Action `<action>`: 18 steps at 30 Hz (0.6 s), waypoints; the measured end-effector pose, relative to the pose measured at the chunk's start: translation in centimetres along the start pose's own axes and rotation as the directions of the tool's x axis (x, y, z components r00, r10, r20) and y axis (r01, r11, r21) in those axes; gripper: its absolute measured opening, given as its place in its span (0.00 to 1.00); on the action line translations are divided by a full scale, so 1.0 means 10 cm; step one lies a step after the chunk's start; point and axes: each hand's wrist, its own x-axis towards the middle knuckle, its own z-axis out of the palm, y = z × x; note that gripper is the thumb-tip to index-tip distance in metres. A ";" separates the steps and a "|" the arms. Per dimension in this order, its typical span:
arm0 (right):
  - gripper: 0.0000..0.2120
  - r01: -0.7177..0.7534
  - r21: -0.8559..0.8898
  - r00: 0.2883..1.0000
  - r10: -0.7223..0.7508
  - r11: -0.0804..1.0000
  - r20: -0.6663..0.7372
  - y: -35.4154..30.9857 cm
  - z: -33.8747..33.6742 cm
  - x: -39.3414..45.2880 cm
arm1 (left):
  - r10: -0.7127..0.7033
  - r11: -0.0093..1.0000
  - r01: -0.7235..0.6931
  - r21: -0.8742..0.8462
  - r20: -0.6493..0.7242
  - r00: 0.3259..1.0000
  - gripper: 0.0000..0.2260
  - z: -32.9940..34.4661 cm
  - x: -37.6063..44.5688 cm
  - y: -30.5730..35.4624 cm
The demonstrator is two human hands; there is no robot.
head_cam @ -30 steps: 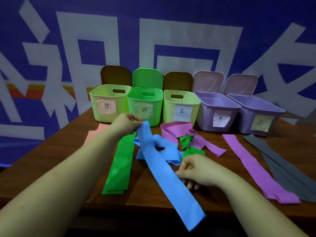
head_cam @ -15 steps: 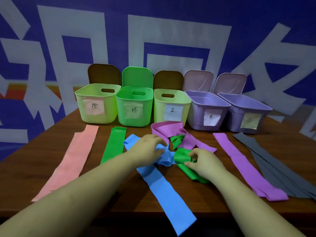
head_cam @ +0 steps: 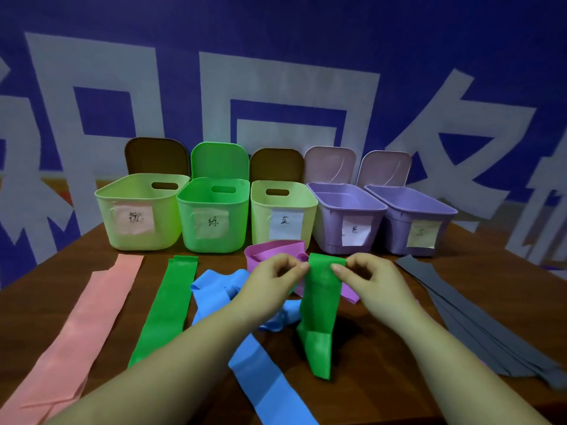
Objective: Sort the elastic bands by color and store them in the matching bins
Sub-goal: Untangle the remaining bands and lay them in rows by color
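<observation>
Both hands hold up a green band by its top edge: my left hand pinches the left corner and my right hand the right corner. The band hangs down, its lower end folded on the table. A second green band lies flat to the left, a pink band further left. A blue band trails under my left arm. Purple bands are bunched behind my hands. Grey bands lie on the right.
Five open labelled bins stand in a row at the back: a pale green bin, a green bin, another pale green bin and two purple bins. The wooden table ends near the bottom of view.
My left hand let go of the blue band and moved right. Both hands picked the crumpled green band off the table and spread it upright between them.
</observation>
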 end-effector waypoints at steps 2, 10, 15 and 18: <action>0.10 -0.015 0.135 1.000 0.012 0.991 0.024 -0.07 -0.03 0.03 | -0.044 0.991 0.045 -0.126 0.011 0.999 0.03 0.01 0.02 0.03; 0.08 -0.028 0.371 1.000 0.024 0.928 0.014 -0.35 -0.08 0.16 | -0.098 0.967 0.145 -0.210 0.220 0.971 0.09 0.15 0.03 0.02; 0.12 -0.014 0.444 0.996 0.052 0.896 -0.073 -0.39 -0.17 0.27 | -0.158 0.987 0.155 0.032 0.275 0.948 0.09 0.14 0.05 -0.04; 0.09 -0.019 0.474 0.991 0.080 0.880 -0.109 -0.39 -0.22 0.34 | -0.199 0.975 0.218 -0.035 0.281 0.939 0.11 0.15 0.02 -0.05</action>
